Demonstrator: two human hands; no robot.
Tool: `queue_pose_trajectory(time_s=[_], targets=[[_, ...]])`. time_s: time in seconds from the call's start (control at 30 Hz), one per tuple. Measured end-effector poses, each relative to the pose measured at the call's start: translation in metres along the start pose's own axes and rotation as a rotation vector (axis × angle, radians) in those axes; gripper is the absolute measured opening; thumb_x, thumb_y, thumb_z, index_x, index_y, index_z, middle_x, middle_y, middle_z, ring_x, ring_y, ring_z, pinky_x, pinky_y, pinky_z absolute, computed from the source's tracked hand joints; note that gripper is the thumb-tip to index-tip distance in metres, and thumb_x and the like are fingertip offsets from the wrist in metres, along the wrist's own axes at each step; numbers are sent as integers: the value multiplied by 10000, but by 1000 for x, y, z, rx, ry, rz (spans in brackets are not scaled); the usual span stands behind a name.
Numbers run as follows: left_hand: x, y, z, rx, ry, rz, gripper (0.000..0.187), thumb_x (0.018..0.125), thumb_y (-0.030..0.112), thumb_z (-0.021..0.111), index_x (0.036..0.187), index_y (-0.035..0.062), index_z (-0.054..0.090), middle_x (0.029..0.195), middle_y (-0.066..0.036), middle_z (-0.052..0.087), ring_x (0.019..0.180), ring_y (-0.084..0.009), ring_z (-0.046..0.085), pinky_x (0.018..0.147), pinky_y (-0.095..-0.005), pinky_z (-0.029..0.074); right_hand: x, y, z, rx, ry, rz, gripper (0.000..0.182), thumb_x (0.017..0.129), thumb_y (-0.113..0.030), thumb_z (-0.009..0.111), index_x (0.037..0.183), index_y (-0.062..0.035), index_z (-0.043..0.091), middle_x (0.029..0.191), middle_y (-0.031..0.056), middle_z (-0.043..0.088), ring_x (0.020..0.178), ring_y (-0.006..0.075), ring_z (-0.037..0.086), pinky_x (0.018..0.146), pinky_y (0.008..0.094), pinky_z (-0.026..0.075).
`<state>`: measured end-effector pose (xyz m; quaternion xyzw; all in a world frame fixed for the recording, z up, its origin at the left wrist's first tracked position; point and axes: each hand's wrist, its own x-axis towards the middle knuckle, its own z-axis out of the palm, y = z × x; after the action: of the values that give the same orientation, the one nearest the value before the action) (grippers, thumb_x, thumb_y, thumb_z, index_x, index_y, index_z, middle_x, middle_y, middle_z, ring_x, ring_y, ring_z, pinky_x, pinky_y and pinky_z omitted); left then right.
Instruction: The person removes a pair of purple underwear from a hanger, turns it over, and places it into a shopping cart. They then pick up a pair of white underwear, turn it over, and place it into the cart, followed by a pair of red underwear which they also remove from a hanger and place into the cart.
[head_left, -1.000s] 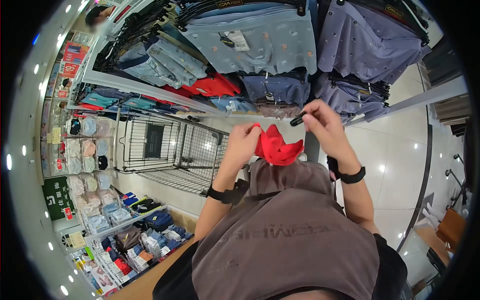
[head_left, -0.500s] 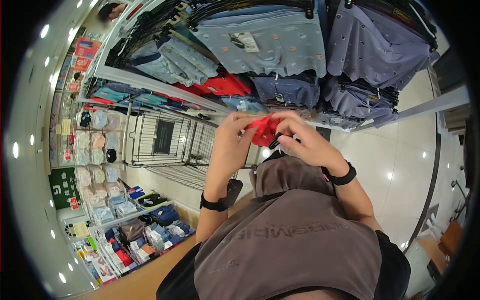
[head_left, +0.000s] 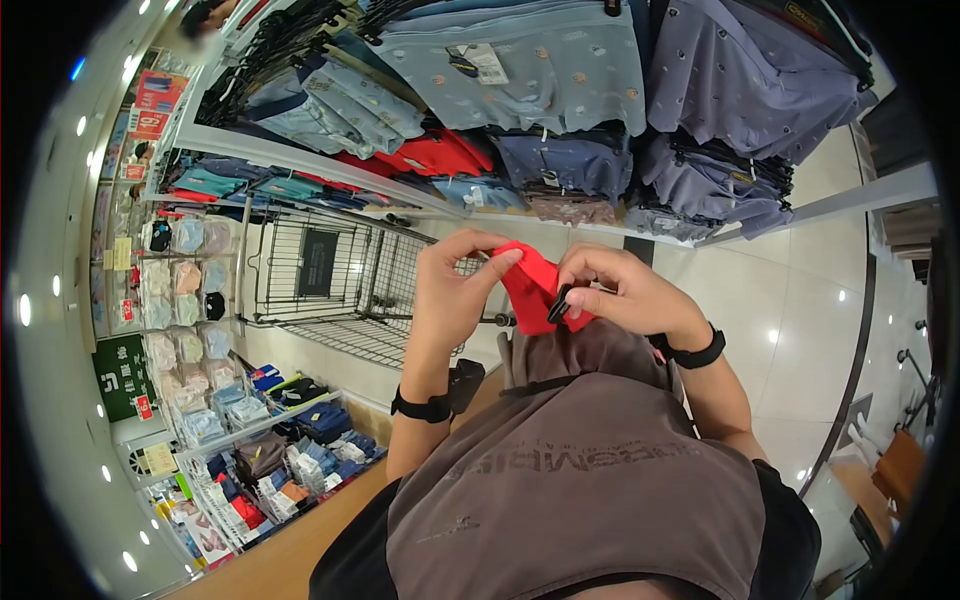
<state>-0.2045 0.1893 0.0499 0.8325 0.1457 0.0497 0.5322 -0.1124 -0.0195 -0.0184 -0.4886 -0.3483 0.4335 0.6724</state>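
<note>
1. A red garment (head_left: 531, 288) is held up at chest height between both hands, in front of a rack of hanging shorts (head_left: 560, 70).
2. The left hand (head_left: 455, 285) pinches the cloth's upper edge, thumb and fingers closed on it.
3. The right hand (head_left: 625, 292) grips the other side, pressing a small black clip (head_left: 561, 303) against the fabric.
4. Both wrists wear black bands; the person's grey shirt (head_left: 580, 480) fills the lower frame.
5. A wire cart (head_left: 340, 290) stands just beyond the left hand, on the pale floor (head_left: 790, 330).
6. Folded clothes sit in a low bin (head_left: 270, 470) to the left, well apart from the hands.
7. Shelves of packaged goods (head_left: 180, 290) line the far left wall.
</note>
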Motion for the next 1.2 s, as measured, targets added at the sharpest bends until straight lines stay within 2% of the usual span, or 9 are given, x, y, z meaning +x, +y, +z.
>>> queue_pose_trajectory(time_s=[0.07,0.33,0.53,0.6,0.67,0.7,0.8,0.97,1.2], targets=[[-1,6,2,198,42,135,98,809,4,722,889,-51,705,833,-67,682,793,-119,615,717,-254,487,-4,-11,6,-202,7,-66,187,952,-177,591,1005,-6,538,871,45,567,748,122,597,675,268,456],[-15,34,-2,-158,177,91,133,845,-34,671,972,-28,711,903,-98,705,869,-139,627,832,-284,489,-7,5,8,-278,-146,-32,218,958,-217,576,1038,-18,537,1016,99,529,794,203,619,726,348,476],[0,21,-14,19,402,471,92,957,32,565,1032,-20,565,969,-72,614,954,-178,634,925,-327,489,-17,-24,-1,-572,-158,-172,247,932,-256,611,999,-22,566,1302,179,469,913,312,597,789,378,475],[1,25,-13,-42,529,492,98,998,43,468,1069,-17,499,972,-119,599,960,-226,649,947,-377,508,-22,-32,-8,-491,-125,-224,203,909,-230,647,938,-34,601,1405,183,430,1045,260,575,841,383,466],[6,25,-16,-130,564,531,101,1009,53,438,1095,3,458,963,-118,595,913,-227,649,895,-368,529,-20,-36,-18,-289,-101,-299,215,929,-224,614,958,-12,587,1447,166,381,869,177,625,748,318,491],[7,27,-19,-89,578,617,102,1012,60,435,1097,7,451,961,-119,593,892,-222,647,861,-354,533,-13,-37,-12,-155,-94,-118,219,930,-218,618,967,-5,583,1369,125,465,787,124,608,675,277,493],[12,27,-37,35,684,718,102,1016,81,444,1091,12,454,959,-108,584,833,-186,617,767,-308,517,23,1,-6,-262,-183,34,231,931,-220,621,973,3,580,1223,93,548,736,133,601,614,269,491],[7,38,-76,314,997,759,132,1004,109,496,1084,3,496,973,-93,583,833,-149,569,752,-265,479,27,21,10,-390,-348,-14,250,954,-258,587,1021,-18,569,868,111,596,805,225,563,731,342,450],[-19,32,-102,235,989,529,127,990,91,528,1074,-1,552,959,-68,612,841,-107,581,763,-226,469,-5,-12,-47,-254,26,29,119,938,-112,583,1015,-26,559,1216,93,517,701,92,557,577,221,462]])
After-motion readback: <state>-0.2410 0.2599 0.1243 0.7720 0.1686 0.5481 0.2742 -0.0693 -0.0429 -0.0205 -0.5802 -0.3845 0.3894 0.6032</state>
